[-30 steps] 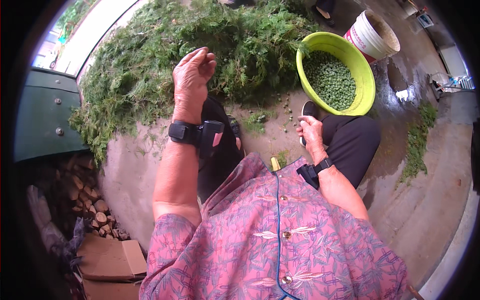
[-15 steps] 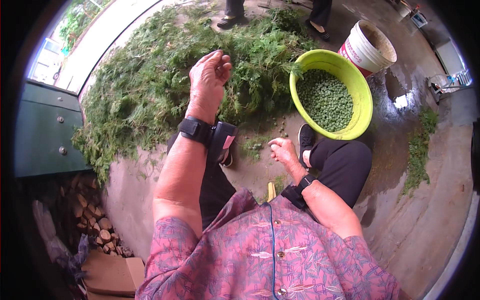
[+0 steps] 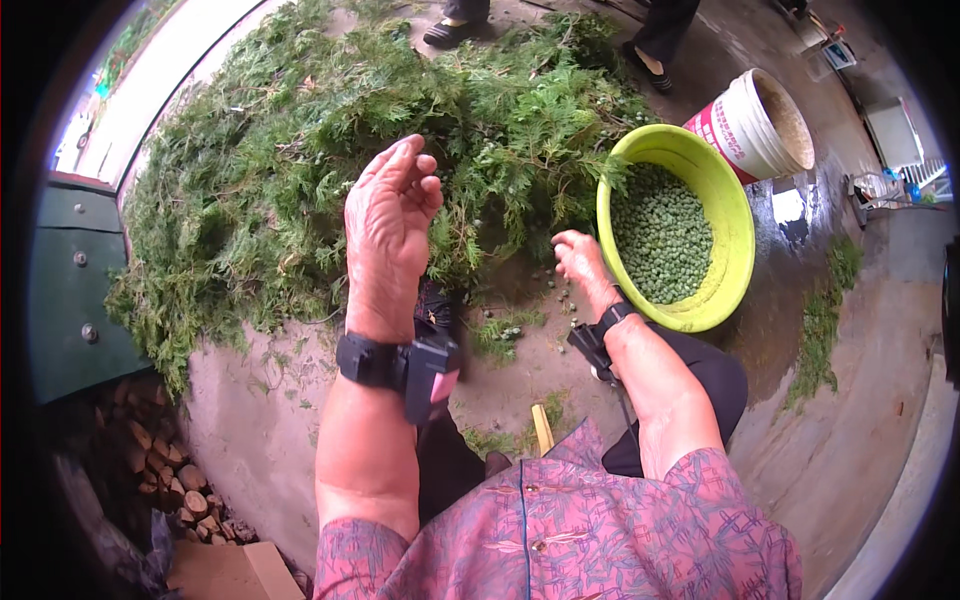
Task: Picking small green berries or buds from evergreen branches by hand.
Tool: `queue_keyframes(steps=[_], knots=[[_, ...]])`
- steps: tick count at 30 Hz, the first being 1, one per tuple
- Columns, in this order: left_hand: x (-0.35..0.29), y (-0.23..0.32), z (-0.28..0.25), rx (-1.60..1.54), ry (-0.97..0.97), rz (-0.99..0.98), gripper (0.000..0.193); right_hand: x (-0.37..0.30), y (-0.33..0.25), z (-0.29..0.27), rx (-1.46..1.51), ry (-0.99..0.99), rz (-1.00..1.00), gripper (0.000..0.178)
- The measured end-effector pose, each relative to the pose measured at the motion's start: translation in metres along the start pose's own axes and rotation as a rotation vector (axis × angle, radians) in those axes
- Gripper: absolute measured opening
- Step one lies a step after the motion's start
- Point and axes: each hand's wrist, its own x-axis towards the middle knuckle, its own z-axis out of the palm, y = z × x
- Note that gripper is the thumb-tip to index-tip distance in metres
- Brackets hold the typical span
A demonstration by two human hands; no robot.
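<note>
My left hand (image 3: 392,215) is raised over the near side of a big heap of green conifer branches (image 3: 270,190). Its fingers are loosely bent and apart, with nothing seen in them. To the right, my right hand (image 3: 582,262) reaches forward beside the yellow-green tub (image 3: 735,255), over the floor at the heap's edge. Its fingers curve loosely, a little apart, and I see nothing held. Many small round green cones (image 3: 660,235) fill the lower part of the tub, which is tilted toward me. Black straps with small devices are around both wrists.
A white and red bucket (image 3: 745,125) leans behind the tub. Another person's shoes (image 3: 450,35) stand beyond the heap. Green metal panels (image 3: 80,270), cut firewood (image 3: 180,480) and cardboard (image 3: 230,572) lie along the left. Loose sprigs (image 3: 825,310) lie on the wet floor at right.
Both my hands have moved forward toward the branches, the right one coming up alongside the tub. My body leans further forward, and the view has shifted a little.
</note>
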Motion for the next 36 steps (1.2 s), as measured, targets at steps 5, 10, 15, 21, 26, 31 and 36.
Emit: queue_keyframes(steps=[5, 10, 15, 21, 26, 31, 36], knots=[[-0.003, -0.001, 0.005, -0.031, 0.045, 0.005, 0.015, 0.054, -0.022, -0.007, 0.187, -0.019, 0.132, 0.036], [-0.004, -0.002, 0.004, 0.0, -0.005, -0.035, 0.021, 0.098, -0.029, -0.002, 0.192, -0.034, 0.194, 0.055], [-0.006, 0.004, 0.005, 0.009, 0.067, 0.008, 0.023, 0.116, -0.043, 0.008, 0.104, -0.082, 0.354, 0.052], [-0.003, 0.004, 0.006, -0.031, 0.074, 0.003, 0.022, 0.09, -0.031, 0.025, -0.446, -0.03, 0.149, 0.022], [-0.001, -0.001, 0.012, -0.084, 0.103, -0.031, 0.014, 0.056, -0.033, 0.016, -0.13, 0.058, 0.11, 0.022], [0.0, -0.02, 0.009, -0.02, 0.054, -0.101, 0.013, 0.01, -0.087, -0.021, 0.164, 0.096, 0.144, 0.021], [-0.008, -0.036, 0.021, 0.158, -0.021, -0.129, 0.016, -0.032, -0.142, -0.061, 0.265, 0.266, 0.046, 0.019]])
